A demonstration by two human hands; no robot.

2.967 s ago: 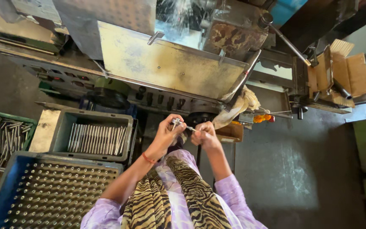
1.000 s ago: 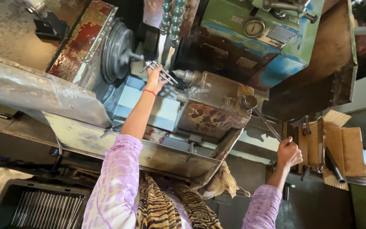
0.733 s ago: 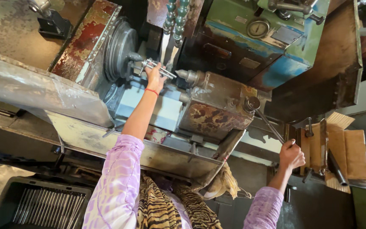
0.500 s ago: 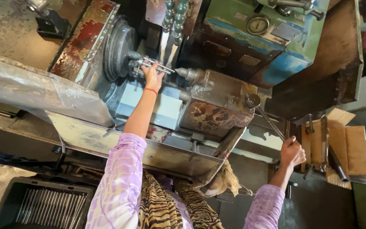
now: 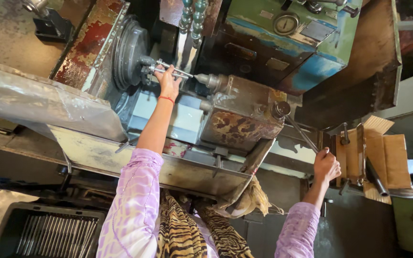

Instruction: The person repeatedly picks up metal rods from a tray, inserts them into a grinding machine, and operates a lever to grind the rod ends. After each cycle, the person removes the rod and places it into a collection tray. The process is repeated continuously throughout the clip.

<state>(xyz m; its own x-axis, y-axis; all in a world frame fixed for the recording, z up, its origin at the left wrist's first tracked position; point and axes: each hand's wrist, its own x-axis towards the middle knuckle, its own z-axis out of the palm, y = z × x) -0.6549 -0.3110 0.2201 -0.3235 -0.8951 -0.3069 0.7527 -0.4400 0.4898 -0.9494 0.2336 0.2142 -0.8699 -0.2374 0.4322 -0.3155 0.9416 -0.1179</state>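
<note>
Left hand (image 5: 169, 82) fingers pinch the metal rod (image 5: 170, 71); right hand (image 5: 326, 166) grips the lever (image 5: 302, 134).

At about three o'clock from my right hand (image 5: 326, 166) stands a brown cardboard box (image 5: 383, 160), its flaps open and its plain tan sides facing me, wedged against the machine's frame. Up at one o'clock from my left hand (image 5: 168, 82), on the green and blue machine housing, sits a round dial gauge (image 5: 285, 23) with a pale face and a dark rim. Just beside it, at three o'clock from the gauge, is a small grey rectangular plate (image 5: 314, 30), tilted, its markings too small to make out.
</note>
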